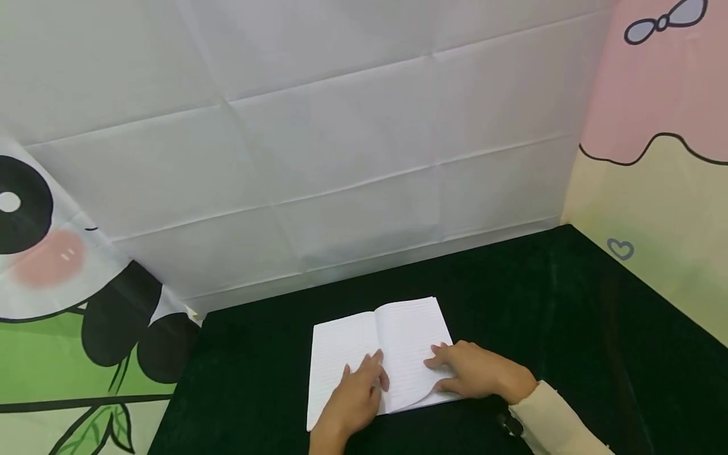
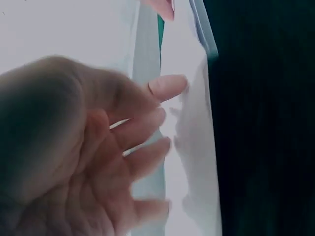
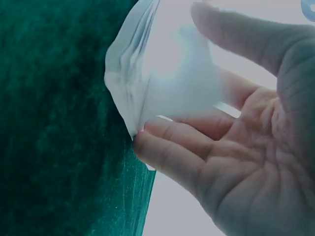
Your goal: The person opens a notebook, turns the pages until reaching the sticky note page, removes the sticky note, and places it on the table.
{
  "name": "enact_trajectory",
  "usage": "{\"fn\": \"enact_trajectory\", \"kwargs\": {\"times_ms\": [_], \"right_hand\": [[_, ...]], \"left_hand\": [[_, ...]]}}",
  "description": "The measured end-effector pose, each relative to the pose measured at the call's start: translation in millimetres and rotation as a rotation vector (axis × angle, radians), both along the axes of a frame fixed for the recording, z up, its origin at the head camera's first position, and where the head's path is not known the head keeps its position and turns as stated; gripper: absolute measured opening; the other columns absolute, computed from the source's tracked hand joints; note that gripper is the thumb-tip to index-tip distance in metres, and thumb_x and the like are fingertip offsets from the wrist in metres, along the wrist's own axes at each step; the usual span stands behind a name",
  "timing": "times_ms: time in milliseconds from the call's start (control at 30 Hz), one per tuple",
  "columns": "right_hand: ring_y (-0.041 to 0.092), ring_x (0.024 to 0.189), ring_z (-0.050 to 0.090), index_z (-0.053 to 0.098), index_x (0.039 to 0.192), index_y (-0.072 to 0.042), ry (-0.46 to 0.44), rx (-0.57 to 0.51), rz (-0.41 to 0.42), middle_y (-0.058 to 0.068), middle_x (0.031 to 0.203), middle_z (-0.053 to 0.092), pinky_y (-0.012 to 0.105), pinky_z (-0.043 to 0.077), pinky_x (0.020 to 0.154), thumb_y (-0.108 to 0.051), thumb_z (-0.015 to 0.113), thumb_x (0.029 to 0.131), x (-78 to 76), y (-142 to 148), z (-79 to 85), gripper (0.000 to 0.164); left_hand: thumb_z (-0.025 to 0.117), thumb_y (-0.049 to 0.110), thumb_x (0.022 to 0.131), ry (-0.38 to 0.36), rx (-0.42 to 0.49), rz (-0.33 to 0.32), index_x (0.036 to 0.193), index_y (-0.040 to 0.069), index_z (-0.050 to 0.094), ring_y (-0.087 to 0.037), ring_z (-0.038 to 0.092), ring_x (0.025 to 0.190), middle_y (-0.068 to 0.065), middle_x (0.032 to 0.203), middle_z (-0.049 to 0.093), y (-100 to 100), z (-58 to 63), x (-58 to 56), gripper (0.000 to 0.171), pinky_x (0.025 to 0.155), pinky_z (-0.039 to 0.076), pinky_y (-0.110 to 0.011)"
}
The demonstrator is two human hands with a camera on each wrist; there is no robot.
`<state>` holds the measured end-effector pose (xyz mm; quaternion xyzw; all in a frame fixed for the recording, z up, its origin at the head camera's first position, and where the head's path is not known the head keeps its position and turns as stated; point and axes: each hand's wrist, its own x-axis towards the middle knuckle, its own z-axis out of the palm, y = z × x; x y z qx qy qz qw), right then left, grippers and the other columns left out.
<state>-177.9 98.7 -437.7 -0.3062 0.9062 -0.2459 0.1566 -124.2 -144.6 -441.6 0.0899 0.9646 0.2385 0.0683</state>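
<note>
An open notebook (image 1: 344, 341) with white lined pages lies on the dark green cloth. My left hand (image 1: 355, 395) rests on it by the centre fold, fingers loosely bent and slightly spread. In the left wrist view that hand (image 2: 113, 142) has its fingertips over the white paper. At the notebook's lower right corner, my right hand (image 1: 480, 373) holds the right page (image 1: 412, 354) between thumb and fingers. The page's bottom edge bows up from the sheets below. The right wrist view shows the right hand (image 3: 231, 132) around the curved page (image 3: 182, 83), its fingertips at the paper's edge.
A dark green cloth (image 1: 512, 297) covers the table around the notebook. Behind it hangs a creased white sheet (image 1: 341, 145). Printed cartoon panels stand at the left (image 1: 45, 354) and right (image 1: 660, 208). A dark band is at the right wrist, beside a cream sleeve (image 1: 557, 423).
</note>
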Motion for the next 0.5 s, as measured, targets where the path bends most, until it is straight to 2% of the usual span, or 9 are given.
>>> {"fn": "enact_trajectory", "kwargs": {"times_ms": [33, 100, 167, 233, 333, 500], "right_hand": [[0.029, 0.132, 0.048, 0.066, 0.120, -0.021, -0.002, -0.014, 0.004, 0.009, 0.139, 0.054, 0.053, 0.039, 0.105, -0.033, 0.066, 0.087, -0.5, 0.7, -0.9, 0.035], [0.030, 0.131, 0.049, 0.070, 0.113, -0.022, -0.009, -0.046, 0.005, 0.009, 0.137, 0.056, 0.054, 0.039, 0.105, -0.030, 0.062, 0.090, -1.3, 1.8, -2.3, 0.026], [0.030, 0.129, 0.051, 0.072, 0.106, -0.021, -0.018, -0.081, -0.004, 0.009, 0.134, 0.059, 0.054, 0.040, 0.104, -0.030, 0.060, 0.092, -2.3, 2.4, -2.6, 0.021], [0.029, 0.127, 0.053, 0.074, 0.102, -0.020, -0.012, -0.108, -0.007, 0.010, 0.131, 0.060, 0.053, 0.040, 0.104, -0.031, 0.059, 0.092, -3.9, 3.1, -2.2, 0.021], [0.029, 0.124, 0.056, 0.075, 0.098, -0.017, 0.005, -0.131, -0.020, 0.010, 0.127, 0.063, 0.052, 0.042, 0.103, -0.031, 0.059, 0.092, -6.4, 4.0, 0.0, 0.022], [0.030, 0.123, 0.057, 0.075, 0.098, -0.016, 0.008, -0.117, -0.045, 0.011, 0.126, 0.064, 0.053, 0.042, 0.102, -0.032, 0.060, 0.091, -8.9, 4.8, 2.6, 0.023]], "left_hand": [[0.048, 0.019, 0.095, -0.022, 0.012, -0.002, 0.084, 0.020, 0.058, -0.034, 0.039, 0.138, -0.009, 0.147, 0.045, 3.6, -0.1, 0.0, 0.015, 0.106, 0.025, -0.069], [0.050, 0.041, 0.095, -0.064, 0.019, 0.014, 0.085, 0.023, 0.058, -0.035, 0.038, 0.139, -0.008, 0.149, 0.044, 9.5, -0.5, 0.1, 0.022, 0.101, 0.027, -0.073], [0.053, 0.058, 0.088, -0.088, 0.001, 0.028, 0.084, 0.025, 0.058, -0.037, 0.039, 0.138, -0.009, 0.149, 0.042, 13.5, -0.9, 0.4, 0.034, 0.097, 0.029, -0.075], [0.056, 0.067, 0.080, -0.085, -0.027, 0.027, 0.078, 0.025, 0.054, -0.040, 0.039, 0.137, -0.009, 0.150, 0.041, 16.4, -2.2, -0.6, 0.042, 0.094, 0.031, -0.076], [0.063, 0.066, 0.075, -0.063, -0.044, 0.019, 0.074, 0.022, 0.050, -0.044, 0.038, 0.136, -0.012, 0.150, 0.041, 21.6, -2.1, -2.1, 0.045, 0.093, 0.033, -0.075], [0.070, 0.052, 0.078, -0.021, -0.055, 0.022, 0.072, 0.020, 0.049, -0.048, 0.038, 0.134, -0.017, 0.148, 0.042, 31.9, -3.9, -4.0, 0.039, 0.095, 0.034, -0.073]]}}
